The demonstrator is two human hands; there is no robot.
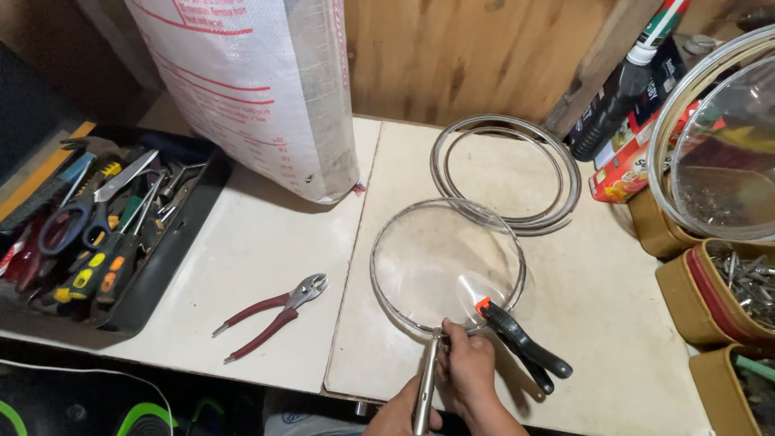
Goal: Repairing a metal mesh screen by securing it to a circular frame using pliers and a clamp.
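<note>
Two pale panels make up the desk (266,266), and on it leans a big white sack (258,89) with red print, standing against the wooden wall. Left of the sack sits a dark tool tray (173,254) packed with screwdrivers, scissors and pliers with yellow and orange grips. At the right edge, a large clear glass lid (714,137) rests over tan boxes (686,282), one of which holds a heap of small metal parts. Behind them stand a black sealant tube (617,97) and a red carton (622,169).

A loose coil of steel rim bands (565,161) lies flat toward the back of the desk. Just in front of it is the round glass lid with a metal rim (440,262), lying flat near the desk's front edge. A black spring clamp with an orange tip (521,343) grips its near-right edge.

Red-handled pliers (270,315) lie on the left panel, well apart from the lid.

At the lid's nearest point, the right hand (470,371) is closed, its fingers curled tight at the rim, just beside the clamp. The left hand (400,416), partly cut off by the bottom of the view, is wrapped around the handle of a slim metal tool (425,387) whose tip meets the lid's rim.
</note>
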